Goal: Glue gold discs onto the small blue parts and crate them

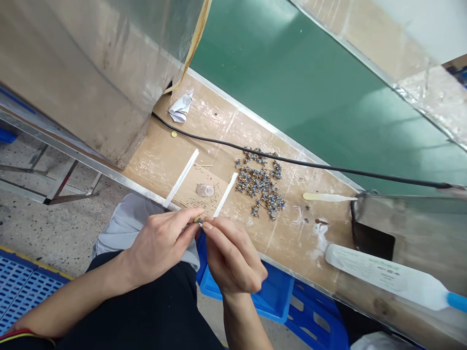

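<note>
My left hand point(155, 245) pinches a small brass-coloured part point(198, 220) between thumb and fingertips, near the front edge of the bench. From the other side my right hand point(235, 255) closes its thumb and forefinger at the same part; whether a tinier piece sits in them is hidden. Just beyond the hands, a small clear dish point(205, 190) lies amid scattered tiny dark bits, between two white tape strips. To its right spreads a pile of small brass-and-blue parts point(259, 184). A thin wooden stick point(203, 165) rests behind the dish.
A black cable point(219, 142) runs across the bench. Crumpled paper point(181, 108) and a yellow disc point(174, 134) lie at the back left. On the right are a pale flat stick point(326, 197) and a white bottle point(386, 274). A blue bin point(272, 296) stands below the edge.
</note>
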Action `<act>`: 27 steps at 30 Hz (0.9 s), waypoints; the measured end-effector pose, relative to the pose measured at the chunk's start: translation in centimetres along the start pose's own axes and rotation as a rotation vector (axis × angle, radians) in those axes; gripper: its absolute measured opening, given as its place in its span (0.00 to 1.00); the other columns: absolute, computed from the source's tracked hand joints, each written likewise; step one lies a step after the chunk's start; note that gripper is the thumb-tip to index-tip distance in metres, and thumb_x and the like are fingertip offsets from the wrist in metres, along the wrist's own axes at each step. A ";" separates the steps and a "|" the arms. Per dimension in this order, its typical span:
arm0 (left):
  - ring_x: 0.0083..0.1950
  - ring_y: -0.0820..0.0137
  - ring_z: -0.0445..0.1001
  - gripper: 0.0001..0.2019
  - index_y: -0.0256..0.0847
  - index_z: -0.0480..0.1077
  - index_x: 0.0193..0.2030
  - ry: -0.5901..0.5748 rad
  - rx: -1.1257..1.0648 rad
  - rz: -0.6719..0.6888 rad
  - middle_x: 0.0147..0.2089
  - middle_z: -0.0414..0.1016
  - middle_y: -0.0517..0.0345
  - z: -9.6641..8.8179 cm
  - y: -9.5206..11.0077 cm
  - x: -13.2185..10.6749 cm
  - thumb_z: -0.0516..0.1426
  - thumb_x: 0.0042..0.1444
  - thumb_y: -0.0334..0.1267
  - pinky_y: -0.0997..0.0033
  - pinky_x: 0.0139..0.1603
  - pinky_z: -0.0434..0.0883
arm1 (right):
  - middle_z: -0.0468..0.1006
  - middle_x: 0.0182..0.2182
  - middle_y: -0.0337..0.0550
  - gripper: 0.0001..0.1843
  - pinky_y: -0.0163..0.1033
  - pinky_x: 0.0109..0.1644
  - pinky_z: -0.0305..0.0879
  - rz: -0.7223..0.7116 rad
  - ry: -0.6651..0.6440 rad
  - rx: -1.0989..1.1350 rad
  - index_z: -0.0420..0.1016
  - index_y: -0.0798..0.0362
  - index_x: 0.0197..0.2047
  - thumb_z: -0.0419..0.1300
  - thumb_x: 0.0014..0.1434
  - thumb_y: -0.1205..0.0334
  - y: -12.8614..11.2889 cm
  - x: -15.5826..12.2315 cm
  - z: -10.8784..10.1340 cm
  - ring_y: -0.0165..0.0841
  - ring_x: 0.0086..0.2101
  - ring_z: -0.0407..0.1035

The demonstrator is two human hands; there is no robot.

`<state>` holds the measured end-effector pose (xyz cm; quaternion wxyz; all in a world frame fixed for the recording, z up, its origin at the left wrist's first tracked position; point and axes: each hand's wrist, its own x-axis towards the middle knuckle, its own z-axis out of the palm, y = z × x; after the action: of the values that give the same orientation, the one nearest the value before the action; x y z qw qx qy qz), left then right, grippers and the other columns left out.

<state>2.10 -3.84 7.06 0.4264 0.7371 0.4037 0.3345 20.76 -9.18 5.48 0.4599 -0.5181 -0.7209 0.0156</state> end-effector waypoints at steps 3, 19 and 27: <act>0.53 0.66 0.92 0.15 0.44 0.76 0.65 -0.014 -0.062 -0.041 0.55 0.91 0.57 -0.4 0.5 -0.1 0.60 0.76 0.28 0.72 0.56 0.86 | 0.90 0.55 0.50 0.29 0.48 0.47 0.93 -0.050 0.019 -0.029 0.84 0.48 0.68 0.72 0.67 0.78 -0.2 -0.5 -0.2 0.46 0.49 0.89; 0.41 0.69 0.90 0.11 0.45 0.78 0.53 0.088 -0.085 0.004 0.44 0.90 0.62 0.1 1.5 0.1 0.61 0.72 0.25 0.73 0.45 0.84 | 0.89 0.58 0.52 0.30 0.49 0.49 0.94 -0.093 -0.001 -0.039 0.84 0.56 0.66 0.74 0.64 0.81 -1.4 -0.8 -0.9 0.48 0.51 0.88; 0.51 0.70 0.91 0.11 0.49 0.77 0.59 -0.041 -0.215 -0.129 0.52 0.90 0.63 0.0 0.7 0.0 0.61 0.76 0.29 0.76 0.50 0.84 | 0.90 0.49 0.48 0.20 0.51 0.49 0.90 0.157 0.031 0.172 0.85 0.48 0.62 0.70 0.71 0.75 -1.0 0.4 -1.2 0.42 0.47 0.87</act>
<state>2.33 -4.07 7.67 0.5317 0.6665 0.4033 0.3325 20.81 -9.90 6.89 0.5112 -0.5318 -0.6669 0.1053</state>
